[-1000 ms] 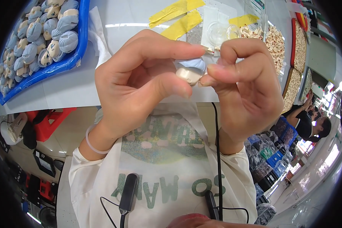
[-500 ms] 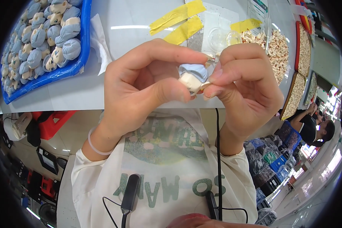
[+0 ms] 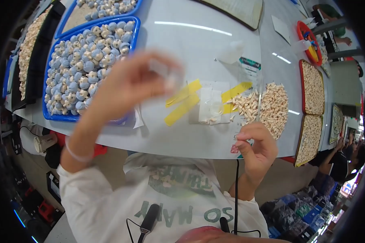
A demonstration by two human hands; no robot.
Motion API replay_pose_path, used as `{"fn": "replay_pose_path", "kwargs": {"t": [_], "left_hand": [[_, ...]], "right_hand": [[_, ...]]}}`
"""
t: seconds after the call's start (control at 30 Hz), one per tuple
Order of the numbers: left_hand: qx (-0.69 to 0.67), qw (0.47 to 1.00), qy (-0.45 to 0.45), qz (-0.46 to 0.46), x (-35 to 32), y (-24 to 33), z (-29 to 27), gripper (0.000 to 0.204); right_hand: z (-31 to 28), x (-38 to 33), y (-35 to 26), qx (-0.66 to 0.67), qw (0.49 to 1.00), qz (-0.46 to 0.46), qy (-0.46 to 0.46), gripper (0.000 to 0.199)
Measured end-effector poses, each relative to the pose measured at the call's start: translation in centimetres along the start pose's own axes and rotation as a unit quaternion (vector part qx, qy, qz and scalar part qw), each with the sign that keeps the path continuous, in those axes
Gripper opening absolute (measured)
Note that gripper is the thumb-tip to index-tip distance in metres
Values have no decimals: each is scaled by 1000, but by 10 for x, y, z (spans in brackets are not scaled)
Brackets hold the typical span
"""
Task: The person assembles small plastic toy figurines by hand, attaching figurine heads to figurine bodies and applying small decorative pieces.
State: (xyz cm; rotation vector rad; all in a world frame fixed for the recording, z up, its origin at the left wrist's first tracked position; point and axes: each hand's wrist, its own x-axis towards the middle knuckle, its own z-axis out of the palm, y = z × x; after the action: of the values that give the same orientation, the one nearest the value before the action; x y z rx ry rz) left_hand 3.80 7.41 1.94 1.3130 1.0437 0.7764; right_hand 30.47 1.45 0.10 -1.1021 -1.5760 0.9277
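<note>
My left hand (image 3: 129, 83), smeared by motion, is raised over the table near the blue tray's right side. Between its thumb and fingers is a blurred pale thing, seemingly the small doll head (image 3: 172, 82) with light blue hair. Many such doll heads (image 3: 83, 73) fill the blue tray (image 3: 137, 38). At the table's front edge, my right hand (image 3: 257, 150) has thumb and forefinger pressed together; whether a small piece sits between them is hidden. Just beyond it lie a loose pile of small cream pieces (image 3: 246, 106) and a larger pile of cream pieces (image 3: 273, 111).
Yellow tape strips (image 3: 182, 109) and a white pad (image 3: 210, 106) are on the table before me. A white bottle (image 3: 231, 52) stands farther back. Trays of small pieces (image 3: 312, 87) line the right, beside a red round tray (image 3: 309, 42). A black cable (image 3: 236, 190) hangs in front.
My hands have parted: the left moved up and left toward the blue tray, while the right dropped lower. Before, both were at the doll head. The view now takes in more of the table.
</note>
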Motion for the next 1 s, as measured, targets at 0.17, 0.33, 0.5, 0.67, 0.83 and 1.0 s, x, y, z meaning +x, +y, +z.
{"fn": "replay_pose_path", "kwargs": {"t": [0.17,0.33,0.5,0.67,0.83,1.0], "left_hand": [[167,957,158,176,99,48,-38,44],[246,949,160,114,62,42,-107,55],[641,749,165,6,-11,-24,-103,39],[645,747,149,56,-38,-36,-76,34],[550,811,192,56,-64,-28,-78,25],[595,739,299,99,-64,-40,-102,16]], "right_hand": [[-8,-6,-11,-66,995,20,-72,14],[-40,-26,-4,-49,998,29,-18,11],[-53,-35,15,-52,997,58,8,11],[-28,-19,5,-52,997,-5,-58,9],[-24,-22,6,-53,995,5,-80,8],[-24,-27,7,-66,995,42,-55,6]]}}
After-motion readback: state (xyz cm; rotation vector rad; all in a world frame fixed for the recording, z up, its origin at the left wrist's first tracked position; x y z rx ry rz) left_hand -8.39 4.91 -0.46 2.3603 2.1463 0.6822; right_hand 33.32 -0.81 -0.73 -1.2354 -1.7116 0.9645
